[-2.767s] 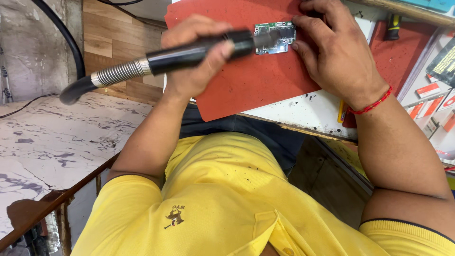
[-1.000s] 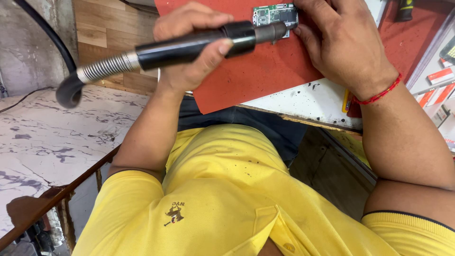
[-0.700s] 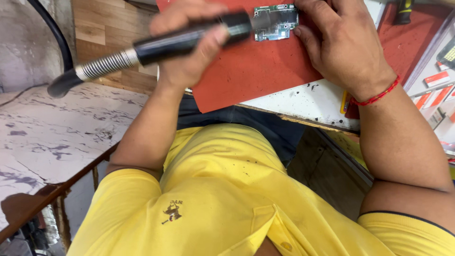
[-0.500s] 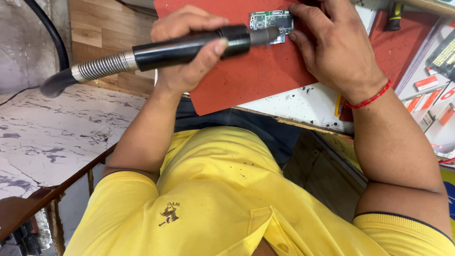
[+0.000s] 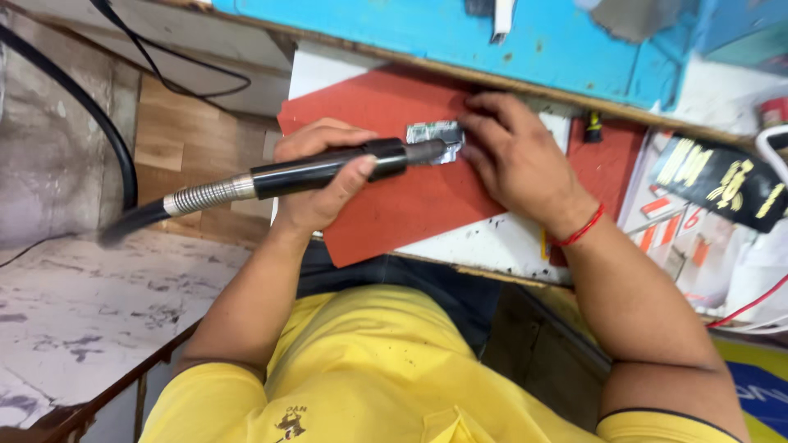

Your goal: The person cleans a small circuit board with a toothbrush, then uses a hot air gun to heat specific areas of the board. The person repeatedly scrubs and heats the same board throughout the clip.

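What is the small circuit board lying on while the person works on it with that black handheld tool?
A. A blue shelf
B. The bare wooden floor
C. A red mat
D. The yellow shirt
C: the small circuit board lies flat on the red mat, pinned by the right hand, while the left hand points the black handheld tool at it.

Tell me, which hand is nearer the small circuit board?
Right. The right hand presses its fingers on the circuit board; the left hand grips the black tool beside it.
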